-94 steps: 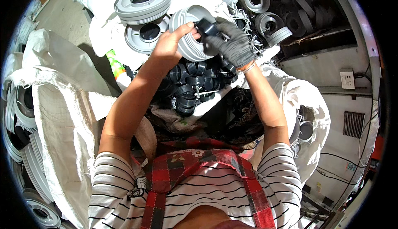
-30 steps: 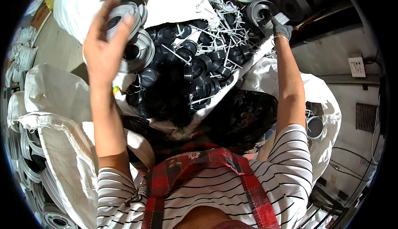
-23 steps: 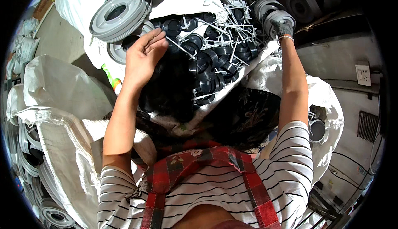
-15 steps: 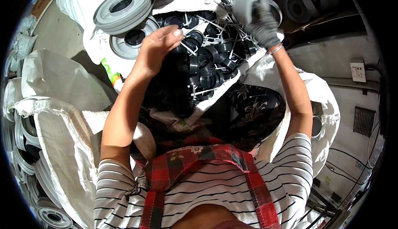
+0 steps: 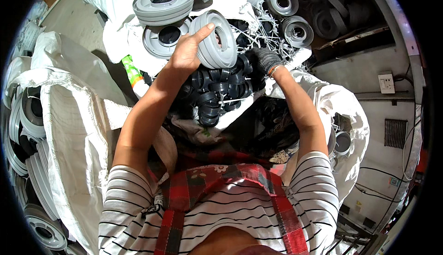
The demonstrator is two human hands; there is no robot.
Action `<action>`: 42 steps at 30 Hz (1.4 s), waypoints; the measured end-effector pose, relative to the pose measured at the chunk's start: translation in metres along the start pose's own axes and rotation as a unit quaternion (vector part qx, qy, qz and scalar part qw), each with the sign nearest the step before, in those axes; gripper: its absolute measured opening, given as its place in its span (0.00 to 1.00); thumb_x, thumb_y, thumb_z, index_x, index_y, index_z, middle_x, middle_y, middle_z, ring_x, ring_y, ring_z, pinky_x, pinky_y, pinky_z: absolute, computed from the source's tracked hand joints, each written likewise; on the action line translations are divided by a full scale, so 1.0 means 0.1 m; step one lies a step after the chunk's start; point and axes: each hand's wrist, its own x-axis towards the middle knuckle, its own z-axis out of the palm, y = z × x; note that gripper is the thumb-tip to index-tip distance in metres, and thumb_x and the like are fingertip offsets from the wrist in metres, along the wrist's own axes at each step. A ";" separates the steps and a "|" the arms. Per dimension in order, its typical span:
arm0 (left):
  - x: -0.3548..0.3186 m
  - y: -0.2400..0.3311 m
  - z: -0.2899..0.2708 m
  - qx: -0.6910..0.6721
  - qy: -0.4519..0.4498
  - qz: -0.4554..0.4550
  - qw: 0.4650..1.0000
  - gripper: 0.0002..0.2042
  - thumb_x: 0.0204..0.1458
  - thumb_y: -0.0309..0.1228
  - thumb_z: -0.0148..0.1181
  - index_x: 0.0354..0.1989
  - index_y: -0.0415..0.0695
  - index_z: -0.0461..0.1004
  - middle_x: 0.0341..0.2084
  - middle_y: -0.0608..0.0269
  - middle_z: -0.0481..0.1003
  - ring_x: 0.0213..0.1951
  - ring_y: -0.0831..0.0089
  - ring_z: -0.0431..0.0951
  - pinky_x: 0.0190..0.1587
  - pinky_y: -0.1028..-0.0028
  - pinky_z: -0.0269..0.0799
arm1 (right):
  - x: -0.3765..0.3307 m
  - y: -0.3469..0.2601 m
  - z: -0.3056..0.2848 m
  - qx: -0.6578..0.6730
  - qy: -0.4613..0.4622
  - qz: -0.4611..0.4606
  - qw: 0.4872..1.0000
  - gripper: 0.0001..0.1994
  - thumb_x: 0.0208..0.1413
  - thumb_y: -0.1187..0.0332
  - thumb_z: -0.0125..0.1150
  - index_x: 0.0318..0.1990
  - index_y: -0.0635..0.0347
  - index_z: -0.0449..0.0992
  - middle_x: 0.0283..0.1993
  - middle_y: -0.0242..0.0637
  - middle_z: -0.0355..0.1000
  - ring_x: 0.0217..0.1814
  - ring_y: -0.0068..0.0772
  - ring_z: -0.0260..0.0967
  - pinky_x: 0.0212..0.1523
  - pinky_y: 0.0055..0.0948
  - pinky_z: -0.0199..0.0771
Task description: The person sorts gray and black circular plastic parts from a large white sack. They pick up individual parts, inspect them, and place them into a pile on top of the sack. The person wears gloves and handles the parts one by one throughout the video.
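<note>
My bare left hand [image 5: 187, 52] grips a grey ribbed plastic ring [image 5: 220, 40] with a wide flange and a round centre hole, thumb lying over its face. The ring is tilted above a heap of small black ribbed rings [image 5: 219, 86]. To its right, my right hand [image 5: 266, 61], in a dark grey glove, reaches down at the edge of the black rings and thin white plastic sticks [image 5: 258, 38]. Its fingertips blend into the dark pieces, so what they touch is hidden.
Large grey flanged rings [image 5: 162, 3] lie on white sacking at the upper left. Smaller grey rings [image 5: 282, 2] sit at the upper right, near a bin of dark rings [image 5: 334, 10]. An open white sack [image 5: 69, 130] stands at left, another [image 5: 350, 112] at right. A wall socket [image 5: 386, 83] is beyond.
My left hand held nothing and now holds a grey ring. My right hand had a blurred grey ring at the upper right; it has come down and left to the black rings without it.
</note>
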 end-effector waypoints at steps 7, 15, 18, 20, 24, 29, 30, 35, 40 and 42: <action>0.30 -0.14 -0.43 -0.249 -0.030 0.014 0.968 0.18 0.55 0.35 0.52 0.50 0.37 0.65 0.41 0.54 0.73 0.45 0.64 0.73 0.55 0.61 0.68 | -0.21 -0.63 -0.50 0.063 0.204 0.003 0.977 0.13 0.42 0.68 0.57 0.39 0.57 0.74 0.37 0.48 0.73 0.40 0.51 0.70 0.42 0.44 0.71; 0.09 -0.23 -0.02 -0.134 0.013 -0.031 0.990 0.20 0.57 0.30 0.41 0.57 0.32 0.58 0.53 0.53 0.66 0.53 0.62 0.69 0.58 0.65 0.61 | -0.38 -1.03 -0.57 0.392 0.259 -0.127 0.874 0.22 0.36 0.72 0.71 0.43 0.61 0.72 0.39 0.35 0.73 0.41 0.29 0.71 0.43 0.29 0.73; -0.03 -0.18 0.05 0.276 -0.055 0.211 0.936 0.20 0.61 0.34 0.36 0.52 0.30 0.63 0.46 0.54 0.71 0.45 0.68 0.72 0.51 0.72 0.66 | -0.41 -1.08 -0.65 0.821 0.067 -0.090 0.560 0.32 0.39 0.74 0.69 0.55 0.60 0.64 0.50 0.34 0.70 0.52 0.27 0.68 0.54 0.26 0.68; -0.14 -0.17 0.13 0.326 -0.155 0.298 0.884 0.21 0.63 0.35 0.34 0.50 0.29 0.65 0.43 0.53 0.73 0.42 0.72 0.73 0.47 0.75 0.68 | -0.37 -1.05 -0.69 0.510 0.174 -0.096 0.837 0.31 0.40 0.74 0.68 0.55 0.61 0.64 0.50 0.34 0.71 0.52 0.28 0.68 0.54 0.27 0.68; -0.06 -0.34 -0.30 0.578 -0.123 0.434 0.680 0.17 0.59 0.30 0.42 0.50 0.29 0.66 0.43 0.50 0.73 0.40 0.71 0.74 0.46 0.75 0.68 | -0.36 -1.09 -0.69 0.354 0.281 -0.154 0.879 0.30 0.34 0.54 0.71 0.47 0.59 0.71 0.41 0.42 0.73 0.44 0.42 0.70 0.47 0.33 0.70; -0.06 -0.21 0.06 0.059 -0.086 -0.060 0.993 0.19 0.57 0.36 0.48 0.54 0.37 0.65 0.50 0.52 0.70 0.51 0.65 0.71 0.55 0.66 0.65 | -0.27 -0.94 -0.71 0.147 0.244 -0.096 0.954 0.23 0.32 0.54 0.68 0.35 0.60 0.75 0.33 0.45 0.72 0.39 0.45 0.70 0.42 0.36 0.70; -0.06 -0.21 0.07 0.057 -0.075 -0.065 0.993 0.20 0.58 0.37 0.47 0.55 0.38 0.64 0.50 0.53 0.70 0.51 0.65 0.71 0.55 0.66 0.65 | -0.27 -0.95 -0.77 0.087 0.172 -0.042 0.980 0.22 0.32 0.54 0.68 0.34 0.60 0.75 0.33 0.45 0.72 0.39 0.45 0.70 0.42 0.37 0.70; -0.10 -0.19 0.16 0.071 -0.048 -0.077 0.993 0.25 0.55 0.42 0.53 0.56 0.39 0.62 0.51 0.57 0.70 0.52 0.65 0.70 0.57 0.62 0.62 | -0.35 -1.04 -0.78 0.254 0.380 0.007 0.890 0.23 0.42 0.75 0.55 0.50 0.59 0.70 0.45 0.50 0.70 0.45 0.49 0.69 0.47 0.37 0.70; -0.11 -0.20 0.16 0.111 -0.044 -0.070 0.990 0.27 0.50 0.41 0.59 0.54 0.37 0.63 0.46 0.56 0.71 0.48 0.65 0.72 0.53 0.64 0.65 | -0.55 -1.11 -0.97 0.184 0.170 -0.057 0.967 0.34 0.39 0.66 0.63 0.59 0.59 0.62 0.52 0.56 0.64 0.51 0.53 0.65 0.50 0.40 0.68; -0.11 -0.23 0.17 0.128 -0.030 -0.067 0.989 0.26 0.47 0.38 0.62 0.51 0.34 0.65 0.42 0.56 0.73 0.43 0.67 0.74 0.49 0.66 0.68 | -0.60 -1.12 -1.00 0.224 0.133 -0.075 0.962 0.37 0.38 0.62 0.65 0.59 0.61 0.60 0.51 0.56 0.65 0.51 0.54 0.66 0.52 0.39 0.67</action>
